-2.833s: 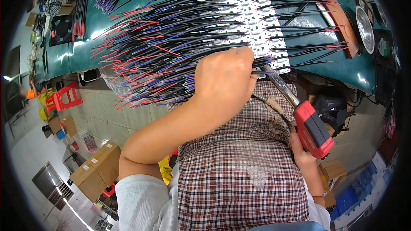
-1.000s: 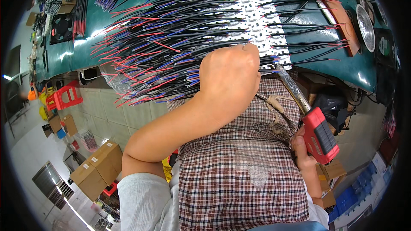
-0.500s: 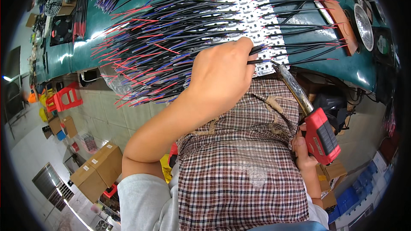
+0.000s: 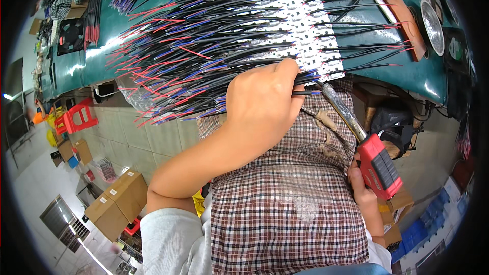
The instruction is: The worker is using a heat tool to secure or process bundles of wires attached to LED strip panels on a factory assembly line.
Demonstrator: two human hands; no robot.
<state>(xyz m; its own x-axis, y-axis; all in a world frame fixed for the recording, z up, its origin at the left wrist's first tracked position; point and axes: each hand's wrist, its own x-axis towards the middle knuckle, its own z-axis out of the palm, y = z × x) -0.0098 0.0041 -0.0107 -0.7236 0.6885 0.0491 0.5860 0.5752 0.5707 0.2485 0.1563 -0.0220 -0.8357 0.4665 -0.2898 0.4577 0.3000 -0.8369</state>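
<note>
The white circuit-board panel [image 4: 300, 20] is laid on the green surface [image 4: 420, 74], with black leads [image 4: 224, 31] spread to both its sides. It is judged thin, light and fairly stiff; fragile joints being likely, it is best held by bare edges. At the panel's near edge, black wires [image 4: 306, 92], probably soft and springy, are pinched in the left hand [image 4: 262, 97], its fingertips partly hidden. Near that edge is placed the tip of a soldering iron [image 4: 360, 137], clasped at its red handle by the right hand [image 4: 359, 183]. Right of the panel, a brown block [image 4: 407, 28] and a metal bowl [image 4: 432, 28] are set; well apart, to its near left, a red stool [image 4: 80, 117] is seen.
</note>
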